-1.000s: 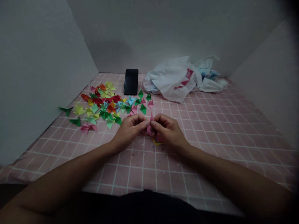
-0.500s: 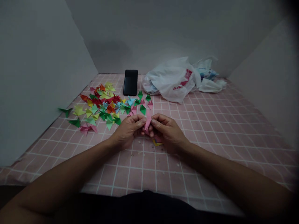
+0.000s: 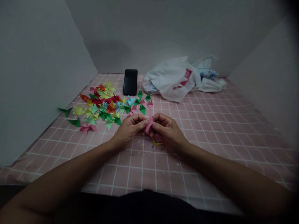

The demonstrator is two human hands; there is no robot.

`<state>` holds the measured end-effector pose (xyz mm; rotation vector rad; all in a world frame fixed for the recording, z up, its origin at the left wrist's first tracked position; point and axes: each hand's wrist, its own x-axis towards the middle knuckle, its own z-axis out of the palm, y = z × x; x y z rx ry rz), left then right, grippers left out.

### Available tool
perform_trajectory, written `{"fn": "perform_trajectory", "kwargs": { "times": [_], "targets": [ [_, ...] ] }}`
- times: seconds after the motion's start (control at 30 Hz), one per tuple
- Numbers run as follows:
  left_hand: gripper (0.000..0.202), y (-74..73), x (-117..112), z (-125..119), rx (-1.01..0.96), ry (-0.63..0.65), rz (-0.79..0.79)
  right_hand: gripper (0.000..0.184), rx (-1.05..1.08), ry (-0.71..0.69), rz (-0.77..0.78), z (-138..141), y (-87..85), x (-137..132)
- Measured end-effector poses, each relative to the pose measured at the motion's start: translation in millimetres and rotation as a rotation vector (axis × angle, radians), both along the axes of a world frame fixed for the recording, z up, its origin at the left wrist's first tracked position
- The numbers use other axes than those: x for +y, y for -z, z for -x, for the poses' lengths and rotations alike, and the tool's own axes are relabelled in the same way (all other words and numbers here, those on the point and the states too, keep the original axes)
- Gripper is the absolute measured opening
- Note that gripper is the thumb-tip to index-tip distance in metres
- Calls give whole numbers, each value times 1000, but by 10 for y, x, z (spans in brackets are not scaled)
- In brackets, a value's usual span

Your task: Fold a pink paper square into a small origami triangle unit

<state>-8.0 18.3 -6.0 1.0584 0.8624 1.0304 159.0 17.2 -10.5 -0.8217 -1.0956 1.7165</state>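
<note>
A narrow piece of folded pink origami paper (image 3: 149, 124) is held upright between my two hands, just above the table. My left hand (image 3: 132, 129) is closed, its thumb and index finger pinching the paper's left side. From the other side my right hand (image 3: 169, 130) pinches it the same way, closed. The curled lower fingers of both hands hide part of the paper's bottom. Under my right hand lies a small stack of coloured paper (image 3: 157, 143), with yellow and pink edges showing and the rest covered.
Many folded paper pieces (image 3: 109, 121) in green, red, yellow, blue and pink spread over the left of the pink checked cloth (image 3: 221, 124). A black phone (image 3: 130, 82) leans at the back. Beside it are a white plastic bag (image 3: 170, 77) and a blue-white packet (image 3: 206, 73). Walls enclose three sides.
The pink paper has shifted slightly right and tilted, its top now leaning right. Both hands keep their pinch with small finger movements. Everything else lies as before.
</note>
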Motion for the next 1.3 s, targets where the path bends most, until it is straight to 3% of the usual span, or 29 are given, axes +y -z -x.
{"fn": "perform_trajectory", "kwargs": {
  "times": [0.13, 0.23, 0.33, 0.4, 0.53, 0.8, 0.97, 1.3],
  "targets": [
    [22, -8, -28, -4, 180, -144, -218, 27, -126, 53, -82, 9, -45, -25],
    [9, -29, -48, 4, 376, -173, -417, 25, -205, 105, -165, 18, -73, -34],
    [12, -55, -65, 12, 540, -209, -623, 25, -271, 148, -252, 19, -77, -41],
    [12, -65, -74, 11, 576, -214, -668, 24, -319, 161, -303, 17, -62, -43],
    [10, -47, -86, 2, 509, -186, -556, 22, -366, 164, -335, 21, -24, -33],
    [8, -39, -96, -19, 415, -231, -440, 19, -208, 140, -251, 47, -19, -33],
    [13, -68, -100, -30, 322, -188, -362, 12, -178, 121, -230, 47, -21, -47],
    [5, -115, -93, -2, 167, -128, -225, 3, -212, 141, -333, 5, -41, -59]
  ]
}}
